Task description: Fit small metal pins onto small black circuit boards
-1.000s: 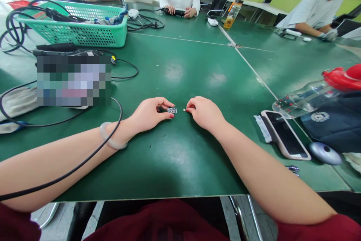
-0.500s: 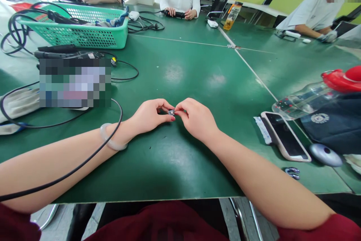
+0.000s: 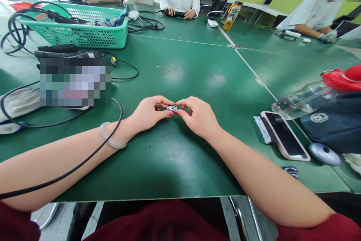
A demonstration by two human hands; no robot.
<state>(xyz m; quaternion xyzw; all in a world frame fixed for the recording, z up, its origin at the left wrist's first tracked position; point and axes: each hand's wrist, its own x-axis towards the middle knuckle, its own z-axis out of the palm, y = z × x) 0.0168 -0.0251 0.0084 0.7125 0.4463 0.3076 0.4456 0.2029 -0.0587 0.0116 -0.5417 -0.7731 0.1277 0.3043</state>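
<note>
A small silvery metal part (image 3: 172, 108) with dark gaps is pinched between my two hands, just above the table. My left hand (image 3: 148, 113) grips its left end between thumb and fingers. From the other side, my right hand (image 3: 199, 116) holds the right end with thumb and forefinger. Both hands are closed, their fingertips almost meeting. The part is too small to name its kind, and my fingertips cover its ends. A black cable (image 3: 84, 162) runs across my left forearm, beside a pale bracelet (image 3: 108, 135).
A green basket (image 3: 118, 36) with cables and gloves stands at the back left. On the right lie a phone (image 3: 286, 135), a mouse-like grey object (image 3: 325, 154), a clear bottle (image 3: 304, 102) and a dark bag (image 3: 335, 118). Several people sit around the green table (image 3: 191, 64).
Both hands have risen slightly, away from me. More of the metal part now shows between my fingertips, and its bright face is turned into view.
</note>
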